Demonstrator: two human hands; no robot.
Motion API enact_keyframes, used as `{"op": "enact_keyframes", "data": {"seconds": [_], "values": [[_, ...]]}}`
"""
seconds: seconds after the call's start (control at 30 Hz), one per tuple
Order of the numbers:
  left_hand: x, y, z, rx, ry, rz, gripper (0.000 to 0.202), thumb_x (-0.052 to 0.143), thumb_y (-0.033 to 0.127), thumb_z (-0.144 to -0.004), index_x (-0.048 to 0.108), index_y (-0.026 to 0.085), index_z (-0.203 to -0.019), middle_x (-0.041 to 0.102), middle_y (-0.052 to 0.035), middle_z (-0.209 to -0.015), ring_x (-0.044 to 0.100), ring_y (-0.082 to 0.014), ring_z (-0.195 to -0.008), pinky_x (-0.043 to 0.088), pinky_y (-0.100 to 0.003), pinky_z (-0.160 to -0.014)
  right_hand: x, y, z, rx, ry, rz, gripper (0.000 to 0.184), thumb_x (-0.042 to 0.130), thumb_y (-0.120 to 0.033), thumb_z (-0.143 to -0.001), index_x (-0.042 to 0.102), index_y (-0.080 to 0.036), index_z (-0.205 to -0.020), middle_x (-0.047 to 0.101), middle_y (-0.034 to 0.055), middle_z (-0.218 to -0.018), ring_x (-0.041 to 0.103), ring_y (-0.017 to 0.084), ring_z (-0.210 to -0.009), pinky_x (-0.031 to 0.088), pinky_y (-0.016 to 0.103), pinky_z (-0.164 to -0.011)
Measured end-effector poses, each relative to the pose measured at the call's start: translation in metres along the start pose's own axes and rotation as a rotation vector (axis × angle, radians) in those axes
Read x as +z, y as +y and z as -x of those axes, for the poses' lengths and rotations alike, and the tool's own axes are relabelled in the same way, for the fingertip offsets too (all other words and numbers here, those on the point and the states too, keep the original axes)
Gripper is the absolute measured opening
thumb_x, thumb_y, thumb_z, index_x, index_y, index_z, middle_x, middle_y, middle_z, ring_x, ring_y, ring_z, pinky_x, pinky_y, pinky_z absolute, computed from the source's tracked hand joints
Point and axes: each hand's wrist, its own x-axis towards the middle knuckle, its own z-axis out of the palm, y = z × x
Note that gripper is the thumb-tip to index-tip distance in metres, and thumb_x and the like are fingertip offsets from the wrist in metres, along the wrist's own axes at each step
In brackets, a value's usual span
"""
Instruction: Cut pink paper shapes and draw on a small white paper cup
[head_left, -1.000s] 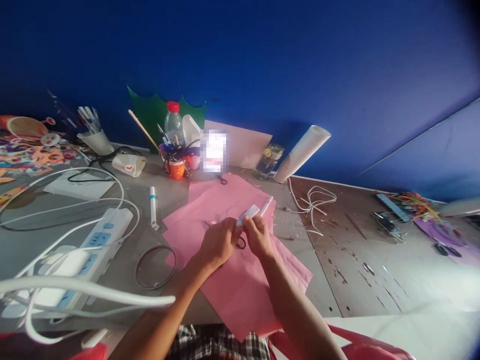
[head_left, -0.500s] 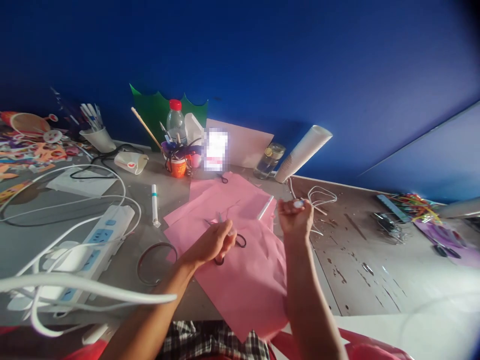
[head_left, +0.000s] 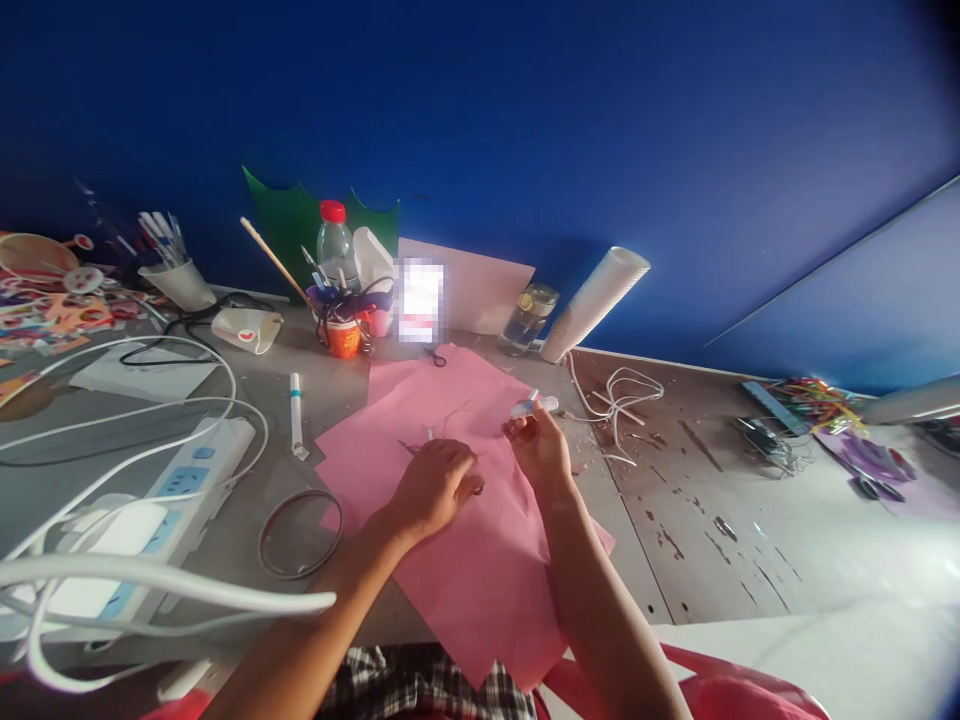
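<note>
Right hand [head_left: 538, 440] has moved left, holding a pale tube [head_left: 535, 407]; left hand [head_left: 439, 485] covers scissors [head_left: 478, 489], grip indeterminable. Apparent step: reaching for scissors; next calls for secure purchase.

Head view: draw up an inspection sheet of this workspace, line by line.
Surface: tabletop, dark streaks and marks on its right-hand section.
Things in use: layered pink paper, creased; scissors on it, mostly hidden; small whitish item, too small to identify.
Clutter: colourful scraps at far left; marker and thin ring left of the paper.
Hands: left hand over the scissors, grip unclear; right hand holding the whitish item.
Cables: white cable looping around the power strip; bunched white lead at right.
Surroundings: blue wall behind.
</note>
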Motion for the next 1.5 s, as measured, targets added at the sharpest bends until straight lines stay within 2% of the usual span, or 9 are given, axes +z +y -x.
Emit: {"op": "enact_keyframes", "data": {"seconds": [0.1, 0.23, 0.37, 0.5, 0.6, 0.83, 0.97, 1.23, 1.5], "values": [[0.011, -0.004, 0.004, 0.060, -0.035, -0.099, 0.010, 0.060, 0.023, -0.093, 0.066, 0.018, -0.099, 0.069, -0.0120, -0.127, 0.058, -0.0303, -0.126, 0.038, -0.055, -0.112, -0.001, 0.004, 0.000, -0.053, 0.009, 0.097, 0.027, 0.083, -0.038, -0.067, 0.065, -0.019, -0.073, 0.059, -0.0048, -0.054, 0.053, 0.011, -0.053, 0.048, 0.028, -0.062], [0.011, 0.000, 0.004, 0.001, -0.001, 0.001, 0.008, 0.059, 0.022, -0.093, 0.066, 0.018, -0.094, 0.069, -0.0136, -0.126, 0.060, -0.0313, -0.126, 0.035, -0.059, -0.115, 0.003, 0.008, 0.004, -0.061, -0.007, 0.169, 0.023, 0.082, -0.034, -0.064, 0.064, -0.019, -0.065, 0.059, -0.0024, -0.055, 0.052, 0.012, -0.056, 0.046, 0.029, -0.062], [-0.006, 0.012, -0.004, -0.270, 0.134, 0.474, 0.017, 0.054, 0.031, -0.093, 0.062, 0.019, -0.101, 0.071, -0.0116, -0.105, 0.070, -0.0263, -0.098, 0.055, -0.040, -0.082, 0.010, 0.005, 0.015, -0.068, -0.104, 0.150, 0.018, 0.076, -0.029, -0.070, 0.070, -0.019, -0.084, 0.054, -0.0055, -0.052, 0.049, 0.012, -0.056, 0.047, 0.031, -0.068], [-0.016, 0.017, -0.011, -0.570, 0.220, 1.139, 0.019, 0.061, 0.029, -0.082, 0.060, 0.018, -0.097, 0.063, -0.0011, -0.087, 0.064, -0.0136, -0.066, 0.050, -0.028, -0.062, 0.019, 0.004, 0.025, 0.065, -0.241, -0.005, 0.023, 0.075, -0.034, -0.068, 0.071, -0.020, -0.087, 0.054, -0.0056, -0.052, 0.048, 0.013, -0.055, 0.048, 0.033, -0.072], [-0.014, 0.018, -0.013, -0.647, 0.267, 1.391, 0.029, 0.070, 0.022, -0.071, 0.062, 0.018, -0.098, 0.052, 0.0054, -0.076, 0.053, -0.0071, -0.056, 0.044, -0.023, -0.057, 0.026, 0.007, 0.031, 0.187, -0.324, -0.082, 0.034, 0.069, -0.050, -0.074, 0.072, -0.020, -0.088, 0.055, -0.0029, -0.053, 0.049, 0.015, -0.056, 0.048, 0.035, -0.069], [-0.011, 0.026, -0.016, -0.452, 0.286, 1.433, 0.039, 0.081, 0.036, -0.077, 0.070, 0.016, -0.109, 0.062, 0.0001, -0.075, 0.056, -0.0111, -0.067, 0.046, -0.025, -0.067, 0.039, 0.016, 0.039, 0.341, -0.414, -0.033, 0.044, 0.062, -0.050, -0.074, 0.071, -0.017, -0.101, 0.054, -0.0016, -0.060, 0.047, 0.016, -0.055, 0.044, 0.032, -0.059], [-0.011, 0.021, -0.016, -0.511, 0.364, 1.418, 0.036, 0.082, 0.038, -0.076, 0.074, 0.016, -0.102, 0.063, -0.0005, -0.066, 0.053, -0.0109, -0.059, 0.041, -0.024, -0.059, 0.044, 0.024, 0.045, 0.343, -0.415, 0.008, 0.033, 0.064, -0.041, -0.073, 0.066, -0.020, -0.099, 0.049, -0.0035, -0.060, 0.046, 0.016, -0.057, 0.044, 0.031, -0.059], [-0.012, 0.012, -0.015, -0.728, 0.489, 1.335, 0.053, 0.090, 0.045, -0.061, 0.073, 0.015, -0.101, 0.047, 0.0075, -0.056, 0.039, -0.0073, -0.052, 0.029, -0.021, -0.050, 0.036, 0.027, 0.049, 0.003, -0.283, 0.508, 0.026, 0.072, -0.033, -0.078, 0.057, -0.025, -0.098, 0.056, -0.0055, -0.067, 0.051, 0.012, -0.057, 0.041, 0.026, -0.055], [-0.017, 0.011, -0.015, -0.659, 0.497, 1.285, 0.052, 0.089, 0.050, -0.061, 0.072, 0.015, -0.095, 0.047, 0.0064, -0.056, 0.040, -0.0086, -0.054, 0.030, -0.024, -0.052, 0.036, 0.020, 0.050, 0.005, -0.369, 0.664, 0.049, 0.057, -0.069, -0.088, 0.052, -0.023, -0.071, 0.053, -0.0039, -0.051, 0.038, 0.009, -0.041, 0.028, 0.025, -0.042]]}}
